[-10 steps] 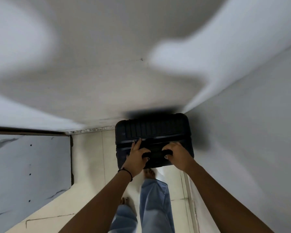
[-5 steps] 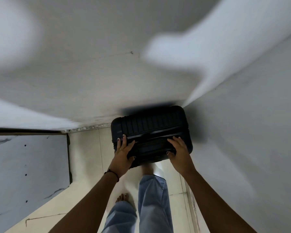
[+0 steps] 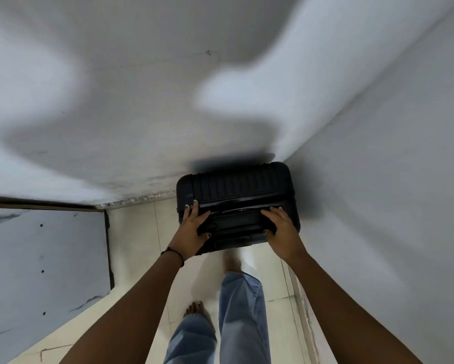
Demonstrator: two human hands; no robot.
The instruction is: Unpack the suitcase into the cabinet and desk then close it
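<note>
Both hands have spread outward. The left hand [image 3: 194, 232] and right hand [image 3: 282, 232] steady the upright suitcase [image 3: 236, 185], fingers clasping its top, probably to shift it.

Outstretched left hand [image 3: 194, 230], right hand [image 3: 281, 230], seemingly gripping

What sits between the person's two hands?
Only the bare top of the black suitcase, held at either end by the left hand and right hand; head view.

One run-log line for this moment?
black ribbed hard-shell suitcase: closed, in wall corner; left hand: grips top; right hand: grips top
</note>
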